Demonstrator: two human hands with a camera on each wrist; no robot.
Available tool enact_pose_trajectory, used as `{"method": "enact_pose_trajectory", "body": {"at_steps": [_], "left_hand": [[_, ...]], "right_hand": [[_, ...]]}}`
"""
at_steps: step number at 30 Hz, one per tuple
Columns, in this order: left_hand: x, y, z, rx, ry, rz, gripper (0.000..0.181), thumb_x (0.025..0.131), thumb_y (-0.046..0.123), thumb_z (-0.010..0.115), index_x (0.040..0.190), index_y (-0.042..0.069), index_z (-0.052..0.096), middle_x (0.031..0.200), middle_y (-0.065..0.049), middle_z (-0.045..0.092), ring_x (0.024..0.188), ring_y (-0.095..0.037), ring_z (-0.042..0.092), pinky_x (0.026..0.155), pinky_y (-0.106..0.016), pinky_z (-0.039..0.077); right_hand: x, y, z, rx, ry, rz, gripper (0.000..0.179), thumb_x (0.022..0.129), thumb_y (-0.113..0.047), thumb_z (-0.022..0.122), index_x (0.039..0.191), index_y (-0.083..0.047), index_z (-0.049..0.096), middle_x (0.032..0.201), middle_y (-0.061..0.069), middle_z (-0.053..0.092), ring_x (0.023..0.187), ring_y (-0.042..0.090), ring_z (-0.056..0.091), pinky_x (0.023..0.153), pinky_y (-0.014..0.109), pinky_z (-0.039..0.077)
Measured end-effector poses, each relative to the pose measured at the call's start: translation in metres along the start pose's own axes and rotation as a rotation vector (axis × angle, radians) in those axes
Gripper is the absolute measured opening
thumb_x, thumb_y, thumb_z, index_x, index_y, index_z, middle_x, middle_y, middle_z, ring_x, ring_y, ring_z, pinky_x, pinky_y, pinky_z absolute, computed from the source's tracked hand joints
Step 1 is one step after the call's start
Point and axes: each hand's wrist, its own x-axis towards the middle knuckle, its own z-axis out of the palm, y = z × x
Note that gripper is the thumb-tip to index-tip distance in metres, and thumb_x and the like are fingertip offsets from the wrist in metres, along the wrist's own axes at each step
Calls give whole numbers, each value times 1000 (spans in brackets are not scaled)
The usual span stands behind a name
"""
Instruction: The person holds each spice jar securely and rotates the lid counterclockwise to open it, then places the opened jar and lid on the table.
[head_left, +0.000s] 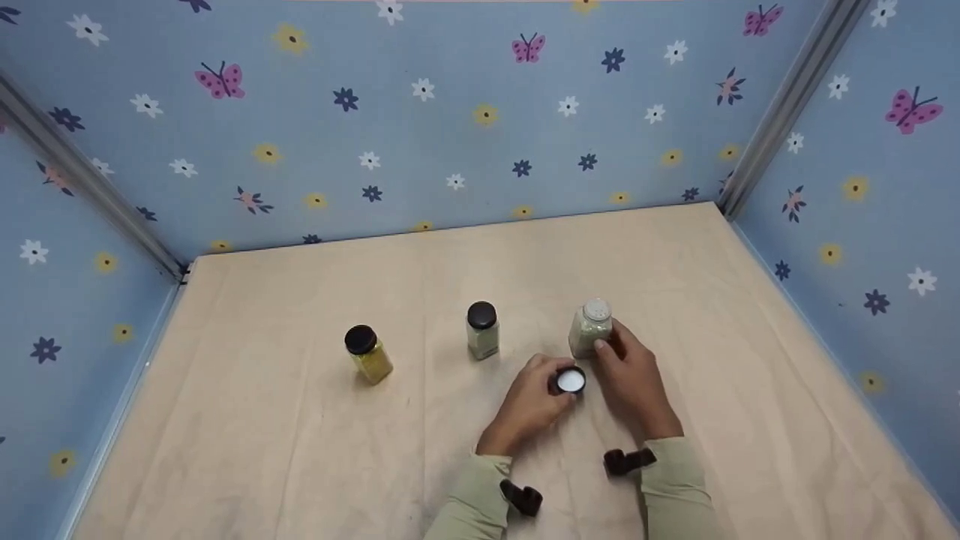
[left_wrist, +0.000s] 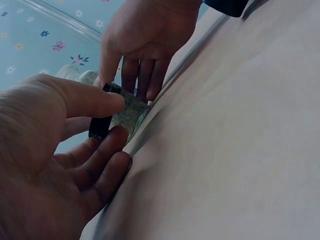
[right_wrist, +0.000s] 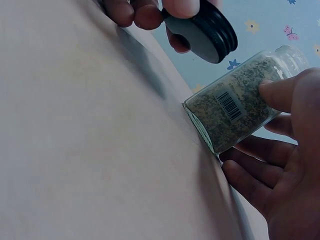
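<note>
While the right hand (head_left: 636, 379) grips the open glass jar (head_left: 590, 335), thumb on one side and fingers round the other, the left hand (head_left: 529, 403) pinches a black cap (head_left: 559, 382) between thumb and fingers. The jar sits at the right hand's fingertips, to the left of that palm, with its base at or very near the pale cloth (head_left: 375, 465); greenish flakes fill most of it, and its whitish top (dotted with small holes, like a shaker's) shows uncovered above the grip. On the jar's side, just below the right thumb, is a barcode label (right_wrist: 230, 105). The cap lies at the left hand's tips, its white inner face turned up, just on the person's side of the jar and apart from it. Beyond the left grip and slightly to its left, a second jar (head_left: 483, 341) with a dark lid stands upright on the cloth. Farther left of both hands stands a third jar (head_left: 373, 363), dark-lidded too, with yellow contents. Well past the grips rises a blue wall (head_left: 420, 135) patterned with flowers and butterflies.
</note>
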Motion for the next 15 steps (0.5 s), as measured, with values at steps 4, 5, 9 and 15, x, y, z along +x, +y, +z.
{"method": "enact_pose_trajectory", "body": {"at_steps": [4, 5, 9, 15], "left_hand": [[0, 3, 4, 74, 12, -14, 48, 81, 9, 77, 128, 10, 68, 115, -1, 59, 106, -14, 59, 94, -31, 47], [1, 3, 5, 92, 12, -19, 48, 81, 10, 77, 128, 11, 68, 115, -1, 60, 106, -14, 60, 94, -31, 48], [1, 4, 7, 141, 1, -27, 49, 82, 10, 77, 129, 12, 68, 114, -1, 60, 104, -16, 61, 91, -33, 49], [2, 5, 11, 183, -17, -36, 50, 79, 9, 76, 129, 14, 69, 112, -1, 60, 101, -17, 61, 87, -33, 50]], "right_hand": [[0, 0, 0, 7, 0, 3, 58, 104, -34, 56, 153, -7, 41, 149, 15, 49, 138, 27, 44, 113, 44, 34], [0, 0, 0, 8, -1, 1, 58, 104, -34, 56, 153, -7, 41, 149, 15, 49, 138, 27, 44, 113, 44, 34], [1, 0, 0, 22, 2, -16, 57, 103, -30, 57, 152, -6, 41, 147, 16, 50, 137, 29, 46, 112, 44, 35], [1, 1, -2, 17, 6, -27, 57, 103, -28, 59, 151, -4, 42, 145, 18, 52, 135, 31, 47, 111, 45, 36]]}}
